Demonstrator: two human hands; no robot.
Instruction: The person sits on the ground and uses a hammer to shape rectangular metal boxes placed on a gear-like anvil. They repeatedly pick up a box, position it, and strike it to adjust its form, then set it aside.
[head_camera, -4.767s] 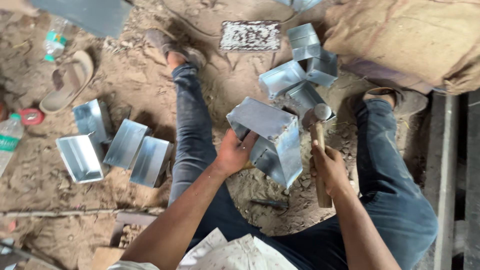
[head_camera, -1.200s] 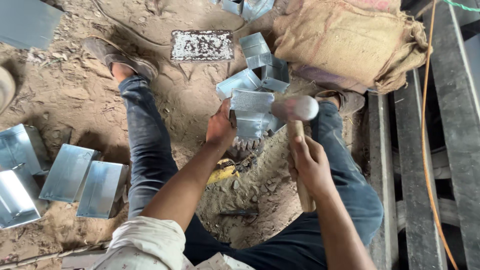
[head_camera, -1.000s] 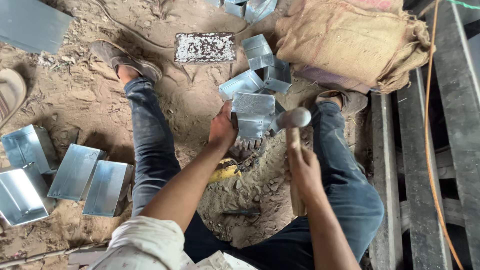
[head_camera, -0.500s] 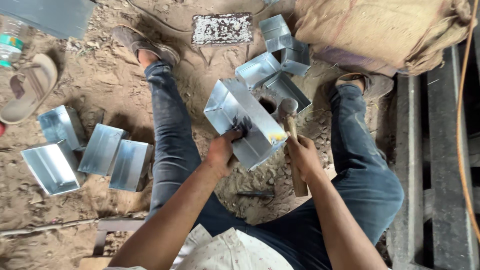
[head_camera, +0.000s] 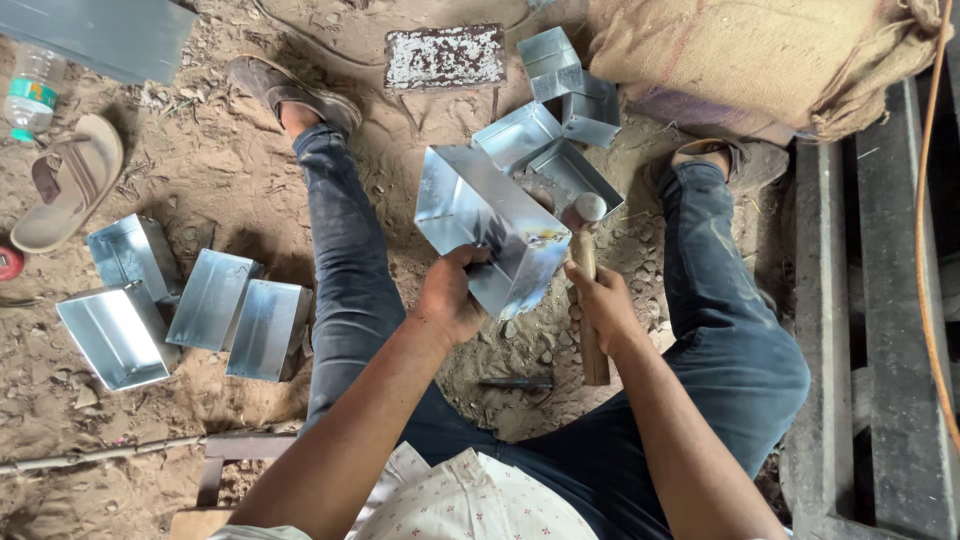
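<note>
Hammer (head_camera: 586, 262) lowered; metal box (head_camera: 490, 228) tilted up.

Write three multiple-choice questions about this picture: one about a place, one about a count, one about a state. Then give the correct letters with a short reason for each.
1. Where does the sandal lie?
A. at upper left, on the sandy ground
B. on the burlap sack
C. inside a metal box

2. How many shiny metal boxes lie together left of the person's leg?
A. one
B. four
C. nine

3. What does the right hand hold?
A. nothing
B. a water bottle
C. a hammer

Answers:
1. A: the sandal rests on sand near the plastic bottle.
2. B: four boxes lie side by side there.
3. C: its fingers wrap the wooden handle of the hammer, while the left hand grips the tilted metal box.
</note>
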